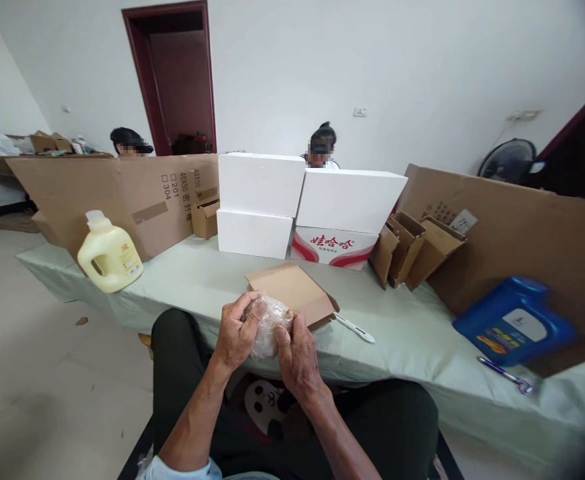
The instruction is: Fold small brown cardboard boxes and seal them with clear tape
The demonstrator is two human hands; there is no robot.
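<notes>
A bundle in clear plastic wrap (268, 328) is held between both hands in front of the table's near edge. My left hand (238, 330) grips its left side, thumb on top. On its right side my right hand (298, 353) has fingers closed round it. What lies inside the wrap cannot be made out. Just behind the hands a flat brown cardboard box (297, 290) rests on the table. A white cutter-like tool (355, 328) lies to the right of that box.
The green-covered table (187, 283) carries a yellow jug (110, 253) at left, stacked white boxes (260, 183) behind, upright cardboard cartons (405, 247), a blue jug (515, 323) and a purple-handled tool (505, 375) at right. Two people sit beyond the cardboard and boxes.
</notes>
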